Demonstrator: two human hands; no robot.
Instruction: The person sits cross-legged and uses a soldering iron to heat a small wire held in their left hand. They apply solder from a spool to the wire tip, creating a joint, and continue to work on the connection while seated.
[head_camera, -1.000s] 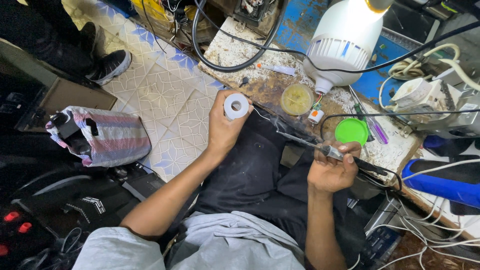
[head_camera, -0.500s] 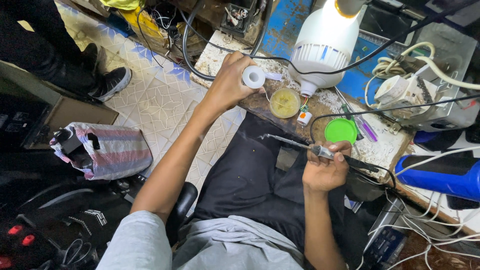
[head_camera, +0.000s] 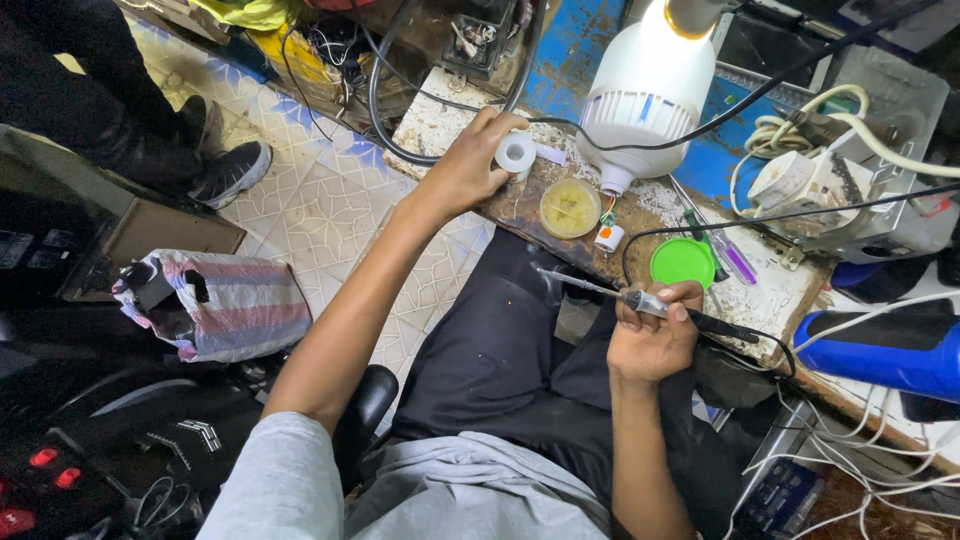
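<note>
The left hand (head_camera: 470, 170) pinches a small white roll of tape (head_camera: 516, 152) in its fingers, at the counter (head_camera: 440, 125) edge just left of the round yellowish flux tin (head_camera: 569, 207). The right hand (head_camera: 652, 340), fingers wrapped around a thin grey soldering iron (head_camera: 625, 296), sits below that tin, the iron's long axis pointing up-left toward it, tip apart from it.

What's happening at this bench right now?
A person sits at a cluttered workbench. Their left hand reaches out and holds a white roll of tape at the bench edge. Their right hand grips a soldering iron over the lap, tip pointing left, a wisp of smoke at it. A large white bulb lies on the bench with a small round tin of yellowish paste and a green lid beside it.
</note>
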